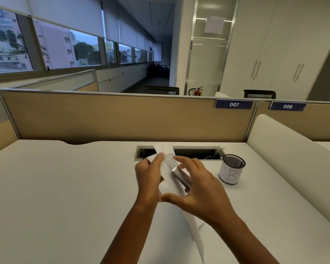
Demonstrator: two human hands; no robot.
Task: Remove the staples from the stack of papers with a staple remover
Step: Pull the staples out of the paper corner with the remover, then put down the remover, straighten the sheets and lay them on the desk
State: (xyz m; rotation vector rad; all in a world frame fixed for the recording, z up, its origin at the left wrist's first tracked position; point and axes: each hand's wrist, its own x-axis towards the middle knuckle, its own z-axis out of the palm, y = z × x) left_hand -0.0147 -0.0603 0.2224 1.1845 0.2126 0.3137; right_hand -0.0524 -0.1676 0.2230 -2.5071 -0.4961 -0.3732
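Note:
Above the white desk [55, 187], my left hand [149, 178] grips a stack of white papers [168, 161] and holds it raised and tilted on edge. The sheets bear handwriting near the top, and their lower part curls down toward me. My right hand [200, 189] is around a silver metal staple remover [180, 176] and presses its front end against the papers' edge. The fingers are spread around the tool. No staple is clear enough to make out.
A black mesh pen cup [231, 169] with a paper label marked "B" stands on the desk to the right. Behind the hands is an open cable slot [196, 152]. A tan partition [122, 117] closes the back, and a white divider [286, 149] the right side.

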